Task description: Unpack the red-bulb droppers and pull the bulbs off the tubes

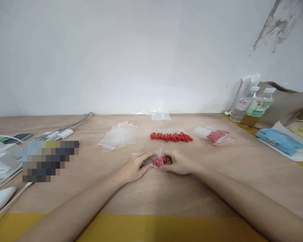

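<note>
Both of my hands are on one small clear zip bag (pixel 157 154) with a red line at its mouth, low over the middle of the table. My left hand (pixel 135 167) grips the bag's left part between thumb and fingers. On the other side, my right hand (pixel 178 162) is closed on the bag's mouth. Red-ended pieces (pixel 158 162) show through the plastic between the hands; how many is unclear. Just beyond lies a row of thin clear sticks with red ends (pixel 171 136), the red ends toward me.
Flat clear zip bags (pixel 118 136) lie left of the row, and filled bags with red pieces (pixel 215 135) lie right. Bottles (pixel 259 106) and a blue tissue pack (pixel 282 136) stand at the right. Cables and chargers (pixel 6 161) crowd the left, near a white mouse (pixel 2 198).
</note>
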Demonstrator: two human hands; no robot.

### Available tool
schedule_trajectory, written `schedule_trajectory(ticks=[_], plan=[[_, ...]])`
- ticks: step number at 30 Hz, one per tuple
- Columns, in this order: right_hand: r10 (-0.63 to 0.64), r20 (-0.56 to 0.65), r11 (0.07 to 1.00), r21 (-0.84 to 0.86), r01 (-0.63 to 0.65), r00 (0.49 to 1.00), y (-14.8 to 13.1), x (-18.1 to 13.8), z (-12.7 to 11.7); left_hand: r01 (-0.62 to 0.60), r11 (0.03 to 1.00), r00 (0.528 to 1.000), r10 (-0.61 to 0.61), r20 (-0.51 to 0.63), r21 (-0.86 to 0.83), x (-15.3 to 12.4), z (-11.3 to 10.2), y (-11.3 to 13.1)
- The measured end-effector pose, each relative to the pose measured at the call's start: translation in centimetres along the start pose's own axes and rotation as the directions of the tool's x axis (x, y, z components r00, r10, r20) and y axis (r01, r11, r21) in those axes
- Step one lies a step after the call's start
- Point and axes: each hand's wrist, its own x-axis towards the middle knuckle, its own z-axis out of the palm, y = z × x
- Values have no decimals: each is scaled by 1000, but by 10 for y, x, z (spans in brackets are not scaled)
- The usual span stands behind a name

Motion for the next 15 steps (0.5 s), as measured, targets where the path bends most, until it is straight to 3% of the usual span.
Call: schedule_trajectory(ticks=[8, 12, 15], plan=[[59, -112, 929, 371, -13, 992, 1, 2, 9, 68, 997, 998, -68, 12, 34, 0, -2, 3], [213, -219, 862, 500, -78, 952, 1, 3, 4, 76, 997, 997, -77, 24, 30, 0, -3, 4], [262, -182, 831, 541, -126, 948, 7, 2, 2, 77, 997, 996, -78, 34, 30, 0, -4, 4]])
